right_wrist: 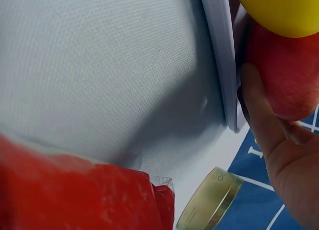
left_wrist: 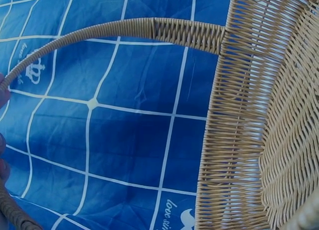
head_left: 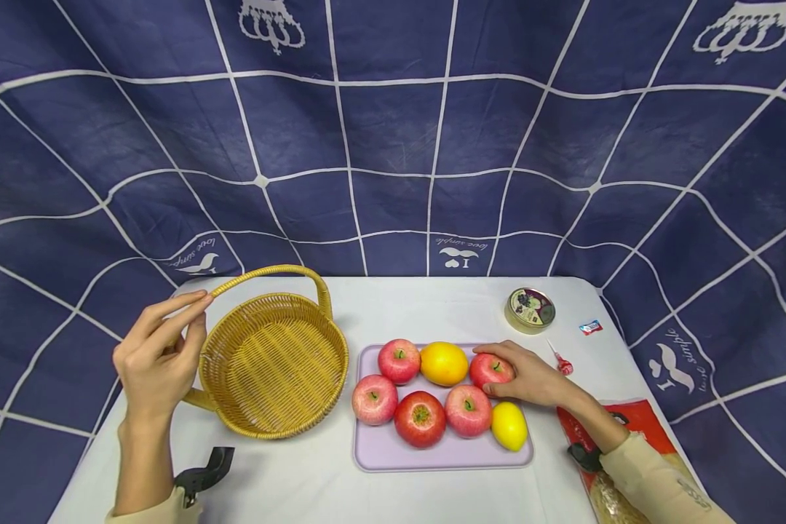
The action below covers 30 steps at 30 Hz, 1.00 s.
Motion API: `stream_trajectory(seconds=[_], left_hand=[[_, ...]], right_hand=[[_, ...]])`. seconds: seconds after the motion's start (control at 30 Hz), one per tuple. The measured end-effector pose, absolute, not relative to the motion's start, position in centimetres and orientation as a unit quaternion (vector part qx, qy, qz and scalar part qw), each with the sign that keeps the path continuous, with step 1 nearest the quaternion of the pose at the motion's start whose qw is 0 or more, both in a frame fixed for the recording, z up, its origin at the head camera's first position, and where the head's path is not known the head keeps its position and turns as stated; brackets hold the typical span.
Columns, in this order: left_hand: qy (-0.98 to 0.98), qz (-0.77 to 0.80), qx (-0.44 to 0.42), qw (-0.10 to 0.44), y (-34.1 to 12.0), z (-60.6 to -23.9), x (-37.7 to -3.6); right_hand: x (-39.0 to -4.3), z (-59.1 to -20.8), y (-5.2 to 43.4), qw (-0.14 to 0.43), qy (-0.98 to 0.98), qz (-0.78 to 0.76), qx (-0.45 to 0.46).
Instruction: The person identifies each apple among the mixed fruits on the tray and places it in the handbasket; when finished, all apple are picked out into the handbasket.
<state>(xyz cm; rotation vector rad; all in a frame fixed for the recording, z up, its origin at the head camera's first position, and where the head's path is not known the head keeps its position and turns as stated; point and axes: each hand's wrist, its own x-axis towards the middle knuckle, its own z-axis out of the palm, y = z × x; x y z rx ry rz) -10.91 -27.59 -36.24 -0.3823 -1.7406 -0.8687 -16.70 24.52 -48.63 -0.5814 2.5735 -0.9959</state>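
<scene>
Five apples sit on the lilac tray (head_left: 380,457), and the right hand (head_left: 530,377) curls its fingers round the one at the tray's back right corner, the red apple (head_left: 491,369). In the right wrist view a finger (right_wrist: 259,115) lies against that apple's skin just beside the tray's edge. Left of the held apple on the tray comes an orange (head_left: 443,363), then a second apple (head_left: 399,360); along the front run three more apples, and a lemon (head_left: 509,426) lies just in front of the hand.

Left of the tray, close beside it, stands a wicker basket (head_left: 271,364) with nothing in it. The left hand (head_left: 157,356) pinches the basket's arched handle (head_left: 268,274) near its left end, fingers narrowly closed on the cane.

Behind the tray's right corner sits a round tin (head_left: 530,309), with a small wrapped sweet (head_left: 590,327) to its right and a lollipop (head_left: 562,362) just right of the hand. A red packet (head_left: 635,426) lies right of the tray under the right forearm. All rests on a white table (head_left: 314,487) before a navy checked cloth (head_left: 393,131).
</scene>
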Motion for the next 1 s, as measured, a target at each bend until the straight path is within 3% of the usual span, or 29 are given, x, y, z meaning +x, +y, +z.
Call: stream_trajectory(seconds=[1.0], left_hand=[[-0.734, -0.364, -0.168, 0.549, -27.76, -36.47, -10.69]], right_hand=[[-15.97, -47.67, 24.37, 0.053, 0.915, -0.341, -0.21]])
